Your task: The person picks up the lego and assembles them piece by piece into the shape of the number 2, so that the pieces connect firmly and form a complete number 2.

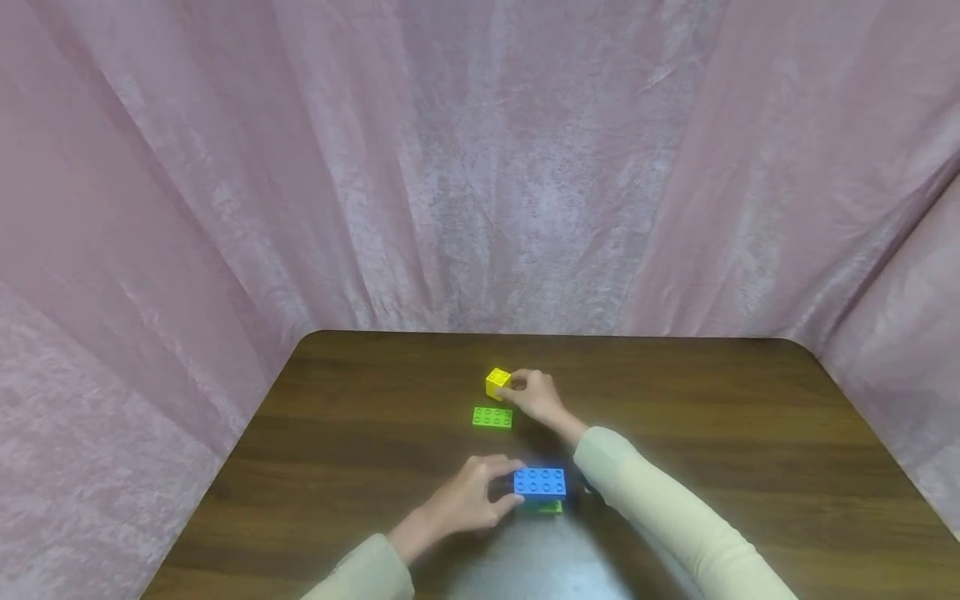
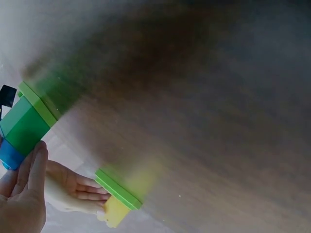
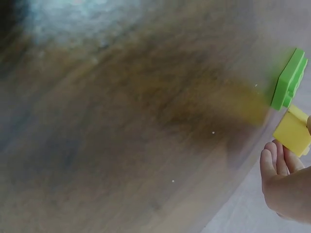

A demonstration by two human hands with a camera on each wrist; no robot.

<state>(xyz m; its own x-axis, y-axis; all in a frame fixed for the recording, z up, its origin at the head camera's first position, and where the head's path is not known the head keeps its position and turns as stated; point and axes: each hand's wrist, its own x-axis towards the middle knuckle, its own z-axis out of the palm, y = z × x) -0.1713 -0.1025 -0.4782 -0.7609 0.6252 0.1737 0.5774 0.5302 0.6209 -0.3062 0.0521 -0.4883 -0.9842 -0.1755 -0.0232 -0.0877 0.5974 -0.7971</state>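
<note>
My left hand [image 1: 471, 493] pinches a blue brick [image 1: 539, 482] from its left side, thumb near and fingers far. In the left wrist view the blue brick [image 2: 10, 154] tops a stack, above a dark green brick [image 2: 26, 125] and a light green plate [image 2: 38, 104]; from the head the dark green one is mostly hidden. Farther out, my right hand [image 1: 538, 395] holds a small yellow brick [image 1: 498, 382] between thumb and fingers. Just nearer than it, a second light green plate [image 1: 492, 417] lies studs up on the table. The right wrist view catches the yellow brick [image 3: 293, 132] beside that plate.
A brown wooden table [image 1: 337, 433] with rounded far corners lies under both hands. Pink velvety curtains [image 1: 525, 167] hang behind it and along its sides. A small black object [image 2: 7, 95] shows at the left edge of the left wrist view.
</note>
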